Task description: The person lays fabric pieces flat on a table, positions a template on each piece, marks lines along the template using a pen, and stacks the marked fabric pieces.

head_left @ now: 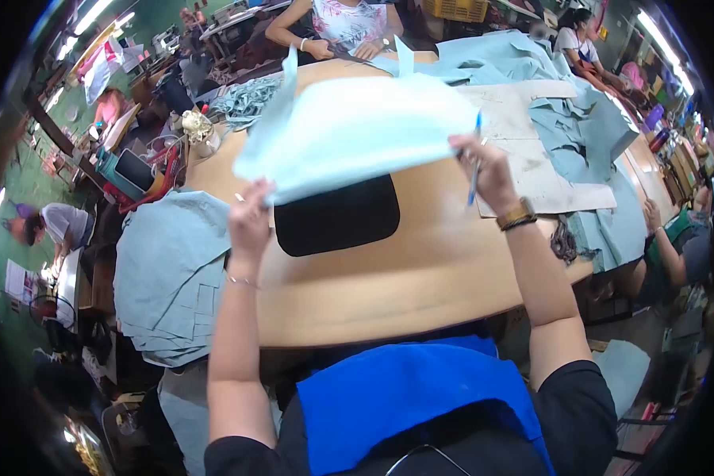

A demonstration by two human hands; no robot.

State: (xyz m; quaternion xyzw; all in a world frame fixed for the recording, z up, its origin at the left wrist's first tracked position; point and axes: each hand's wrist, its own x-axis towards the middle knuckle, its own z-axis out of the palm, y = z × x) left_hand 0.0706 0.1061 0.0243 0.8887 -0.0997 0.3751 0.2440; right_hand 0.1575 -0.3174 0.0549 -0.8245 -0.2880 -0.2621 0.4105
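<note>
A pale blue fabric piece point(373, 119) is lifted above the table, blurred by motion, its far side raised with two narrow strips sticking up. My left hand point(251, 210) is closed on its near left corner. At its right end my right hand point(486, 168) pinches the edge and also holds a blue pen point(474, 181) between the fingers. Below the raised fabric lies a black rounded panel point(341, 218), its far part hidden by the cloth.
A pile of cut blue fabric pieces point(170, 270) hangs over the left table edge. White card patterns point(531, 151) and blue fabric scraps point(587, 135) lie on the right. Across the wooden table point(389, 293), a person point(349, 32) handles dark material. Other people work around.
</note>
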